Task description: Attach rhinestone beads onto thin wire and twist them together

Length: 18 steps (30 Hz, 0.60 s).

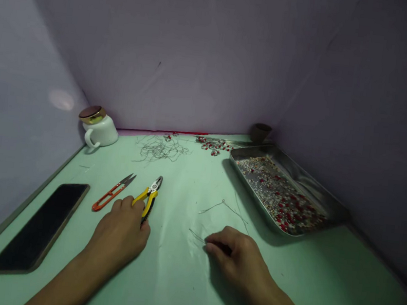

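Note:
My left hand is closed around the handles of yellow-and-black pliers, whose metal jaws point away from me. Between thumb and forefinger, my right hand pinches a thin piece of wire just above the table. Beyond that hand lies a bent wire with a small loop at its peak. Orange thread snips rest left of the pliers, blades pointing away.
A metal tray of red, clear and pale beads stands at right. Beaded wire stems and tangled wire lie at the back. A phone, a lidded white mug and a dark cup are also on the table.

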### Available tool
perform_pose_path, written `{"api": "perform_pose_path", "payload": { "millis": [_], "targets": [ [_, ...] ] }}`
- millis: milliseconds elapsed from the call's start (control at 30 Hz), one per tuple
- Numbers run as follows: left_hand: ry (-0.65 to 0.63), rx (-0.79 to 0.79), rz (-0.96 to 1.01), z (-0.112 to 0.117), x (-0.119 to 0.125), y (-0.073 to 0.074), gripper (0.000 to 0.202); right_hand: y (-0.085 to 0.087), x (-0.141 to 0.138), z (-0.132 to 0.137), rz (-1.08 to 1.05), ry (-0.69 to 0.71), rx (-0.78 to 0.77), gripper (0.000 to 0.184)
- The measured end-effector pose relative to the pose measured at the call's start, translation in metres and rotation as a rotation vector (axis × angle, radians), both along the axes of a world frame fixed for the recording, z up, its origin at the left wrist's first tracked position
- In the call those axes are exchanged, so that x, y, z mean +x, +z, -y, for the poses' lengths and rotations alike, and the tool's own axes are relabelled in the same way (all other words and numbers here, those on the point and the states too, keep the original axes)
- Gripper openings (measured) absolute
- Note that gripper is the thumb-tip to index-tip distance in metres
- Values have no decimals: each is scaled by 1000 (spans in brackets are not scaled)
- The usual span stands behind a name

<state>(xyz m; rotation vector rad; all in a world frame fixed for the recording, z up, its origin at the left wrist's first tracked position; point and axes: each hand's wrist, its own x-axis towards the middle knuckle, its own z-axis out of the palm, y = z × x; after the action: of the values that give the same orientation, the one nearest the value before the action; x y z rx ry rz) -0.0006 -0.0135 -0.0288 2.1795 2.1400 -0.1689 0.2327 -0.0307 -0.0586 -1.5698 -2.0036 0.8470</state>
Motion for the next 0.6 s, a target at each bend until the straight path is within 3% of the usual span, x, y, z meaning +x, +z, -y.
{"api": "perform_pose_path", "payload": {
  "millis": [100,233,467,600],
  "targets": [
    [42,10,-12,-4,-2,-4,26,3,0,-2,-24,-58,-95,12],
    [89,-2,58,-3,-2,-6,36,2,1,-2,-17,-47,-88,13],
    [102,37,339,34,5,-7,47,-1,4,-4,-11,-25,-106,12],
    [-75,156,423,53,8,-14,55,3,4,-7,-27,-44,-187,13]
  ]
}}
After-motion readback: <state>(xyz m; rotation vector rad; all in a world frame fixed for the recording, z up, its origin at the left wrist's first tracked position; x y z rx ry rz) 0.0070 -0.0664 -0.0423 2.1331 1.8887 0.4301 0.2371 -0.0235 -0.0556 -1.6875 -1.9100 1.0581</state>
